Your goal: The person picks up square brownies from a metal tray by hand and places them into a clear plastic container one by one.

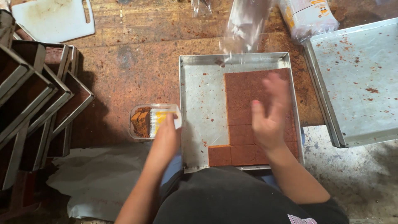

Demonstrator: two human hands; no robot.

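A square metal tray (202, 103) lies in front of me on a rusty brown tabletop. Its right half holds a brown slab cut into square pieces (244, 93). My right hand (270, 118) hovers over those pieces, blurred, with the fingers spread and nothing in it. My left hand (166, 135) rests at the tray's left edge on a small clear plastic box (143, 120) that holds brown pieces and a yellow-and-white label. Whether the left fingers grip the box or just touch it is hidden.
A second, empty metal tray (358, 79) lies to the right. Stacked dark metal trays (37, 99) stand at the left. A white cutting board (54, 18) and clear plastic bags (248, 20) sit at the back. White paper (99, 178) lies below the table edge.
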